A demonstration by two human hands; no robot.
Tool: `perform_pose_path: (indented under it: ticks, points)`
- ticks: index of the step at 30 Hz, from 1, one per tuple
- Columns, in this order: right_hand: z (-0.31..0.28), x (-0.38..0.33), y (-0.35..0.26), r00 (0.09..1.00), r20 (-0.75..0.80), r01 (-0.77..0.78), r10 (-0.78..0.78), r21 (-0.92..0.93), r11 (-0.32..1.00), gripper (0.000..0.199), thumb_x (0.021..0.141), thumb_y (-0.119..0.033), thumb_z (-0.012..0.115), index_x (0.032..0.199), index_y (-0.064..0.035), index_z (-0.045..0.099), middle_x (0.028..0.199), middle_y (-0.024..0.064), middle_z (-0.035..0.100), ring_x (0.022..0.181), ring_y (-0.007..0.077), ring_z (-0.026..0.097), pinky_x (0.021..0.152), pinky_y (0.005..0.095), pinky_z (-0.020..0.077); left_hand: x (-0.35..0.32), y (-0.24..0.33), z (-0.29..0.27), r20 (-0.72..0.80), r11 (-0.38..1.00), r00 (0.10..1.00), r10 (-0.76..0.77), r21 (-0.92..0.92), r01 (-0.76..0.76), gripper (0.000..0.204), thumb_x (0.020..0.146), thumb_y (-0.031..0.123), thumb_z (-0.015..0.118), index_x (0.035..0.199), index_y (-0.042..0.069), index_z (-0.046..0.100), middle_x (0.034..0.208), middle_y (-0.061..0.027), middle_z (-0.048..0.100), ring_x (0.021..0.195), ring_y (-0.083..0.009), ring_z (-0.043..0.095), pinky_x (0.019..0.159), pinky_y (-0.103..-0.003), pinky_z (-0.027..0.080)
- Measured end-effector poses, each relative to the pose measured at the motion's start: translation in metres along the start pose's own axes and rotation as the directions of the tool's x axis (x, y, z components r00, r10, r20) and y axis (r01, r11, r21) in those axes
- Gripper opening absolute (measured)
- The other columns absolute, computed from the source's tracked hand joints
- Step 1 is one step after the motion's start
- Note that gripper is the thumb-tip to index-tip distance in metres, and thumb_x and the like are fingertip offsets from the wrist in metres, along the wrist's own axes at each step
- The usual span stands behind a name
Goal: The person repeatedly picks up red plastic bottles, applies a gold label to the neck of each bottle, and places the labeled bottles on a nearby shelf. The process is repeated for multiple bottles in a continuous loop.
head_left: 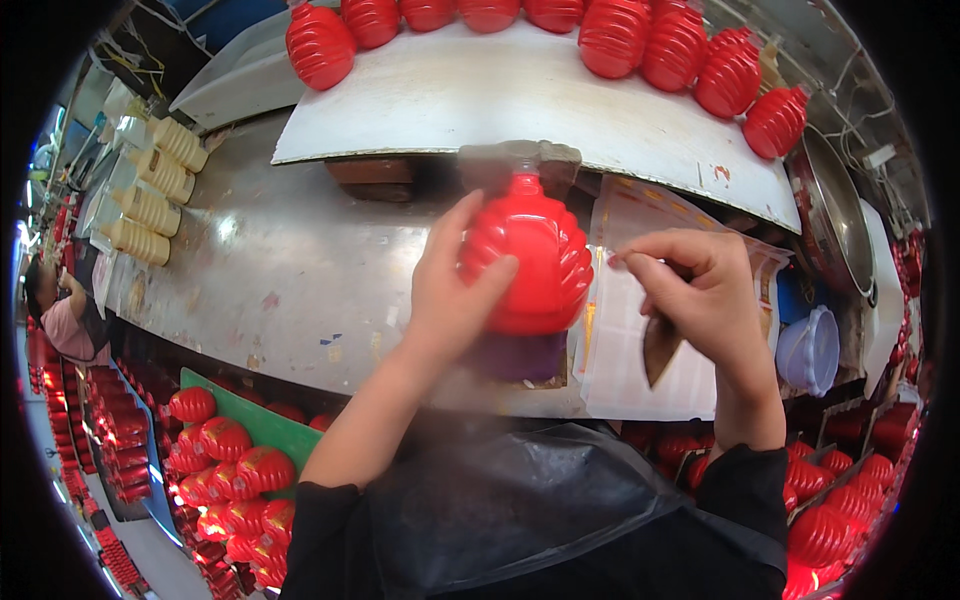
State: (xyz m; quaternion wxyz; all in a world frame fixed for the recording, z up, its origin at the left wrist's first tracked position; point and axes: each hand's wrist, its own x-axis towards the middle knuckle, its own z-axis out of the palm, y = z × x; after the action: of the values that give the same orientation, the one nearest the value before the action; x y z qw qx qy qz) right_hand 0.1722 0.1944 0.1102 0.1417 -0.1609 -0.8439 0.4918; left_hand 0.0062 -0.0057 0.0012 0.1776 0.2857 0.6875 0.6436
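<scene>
My left hand [450,290] grips a red ribbed lantern-shaped piece [535,260], held upright over the metal workbench [280,270]. To its right, my right hand [700,285] has its fingers pinched on the edge of a thin clear sheet [640,250], and a small brown pointed piece [660,350] hangs below the palm. The red piece's top sits just under a grey fitting [520,155] at the edge of a white raised board [520,95].
More red ribbed pieces [680,45] line the far edge of the white board. Cream ribbed pieces [150,200] lie at the bench's left. Several red pieces [230,470] rest on a green tray below left. A clear lidded tub [815,350] stands at right. Another person [60,310] is at far left.
</scene>
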Motion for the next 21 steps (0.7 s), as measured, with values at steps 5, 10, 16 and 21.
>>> perform_pose_path:
  ticks: [5, 10, 16, 21]
  points:
    - [0.045, 0.014, -0.021, 0.8, 0.281, 0.577, -0.529, -0.599, 0.555, 0.02, 0.08, -0.001, 0.077, 0.1, -0.0013, 0.073, 0.098, 0.0165, 0.077, 0.068, 0.0277, 0.073, 0.057, 0.0353, 0.0577, 0.015, 0.014, 0.0, 0.055, 0.998, 0.998, 0.037, 0.041, -0.04, 0.062, 0.089, 0.019, 0.074, 0.144, 0.001, 0.055, 0.142, -0.0204, 0.058, 0.131, -0.0323, 0.059, 0.112, -0.04, 0.046]
    - [0.068, -0.002, -0.007, 0.761, 0.395, 0.603, -0.515, -0.724, 0.336, 0.031, 0.08, -0.006, 0.073, 0.109, 0.0052, 0.074, 0.107, 0.0215, 0.076, 0.058, 0.0162, 0.066, 0.05, 0.0287, 0.0507, 0.031, 0.028, 0.002, 0.06, 0.966, 0.998, 0.035, 0.255, -0.049, 0.052, 0.087, 0.027, 0.079, 0.129, 0.001, 0.063, 0.13, -0.0191, 0.062, 0.121, -0.0342, 0.063, 0.103, -0.041, 0.05]
    - [0.075, -0.029, -0.006, 0.724, 0.467, 0.62, -0.507, -0.763, 0.183, 0.035, 0.078, -0.006, 0.071, 0.112, 0.0058, 0.075, 0.108, 0.0242, 0.075, 0.058, 0.0137, 0.065, 0.049, 0.0266, 0.0486, 0.039, 0.033, 0.003, 0.07, 0.94, 0.997, 0.019, 0.337, -0.042, 0.051, 0.087, 0.033, 0.081, 0.124, 0.002, 0.066, 0.123, -0.0183, 0.065, 0.116, -0.0353, 0.065, 0.1, -0.043, 0.052]
    - [0.061, -0.021, -0.007, 0.828, 0.269, 0.56, -0.492, -0.448, 0.697, 0.037, 0.09, -0.014, 0.079, 0.125, -0.0018, 0.071, 0.096, 0.0129, 0.073, 0.067, 0.0294, 0.07, 0.056, 0.0379, 0.0561, 0.026, 0.025, 0.0, 0.07, 0.955, 0.995, 0.069, 0.283, -0.086, 0.064, 0.087, 0.034, 0.081, 0.138, 0.002, 0.058, 0.134, -0.0211, 0.061, 0.125, -0.0372, 0.061, 0.107, -0.044, 0.049]
